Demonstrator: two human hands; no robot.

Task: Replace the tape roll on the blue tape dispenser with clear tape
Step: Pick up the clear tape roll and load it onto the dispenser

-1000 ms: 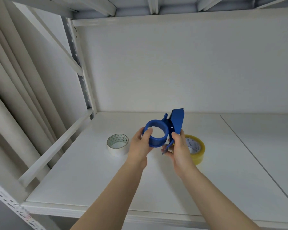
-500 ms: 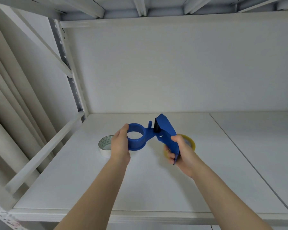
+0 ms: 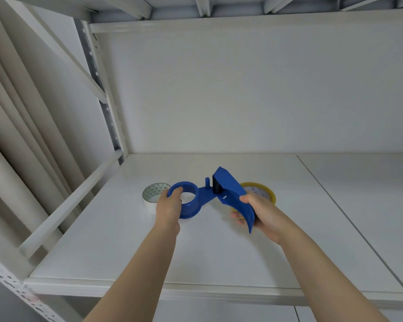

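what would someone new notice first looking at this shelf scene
The bright blue tape dispenser stands out, held above the white shelf with its hub empty. The left hand grips the round hub and the right hand holds the handle. Behind them on the shelf lie two rolls: a white one to the left and a yellowish clear one to the right.

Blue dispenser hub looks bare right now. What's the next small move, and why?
Probably free the left hand from the blue tape dispenser and reach for the yellowish clear tape roll lying on the shelf behind the right hand. The hub carries no roll, and the right hand already grips the handle, so it could hold the dispenser alone. The white roll looks opaque.
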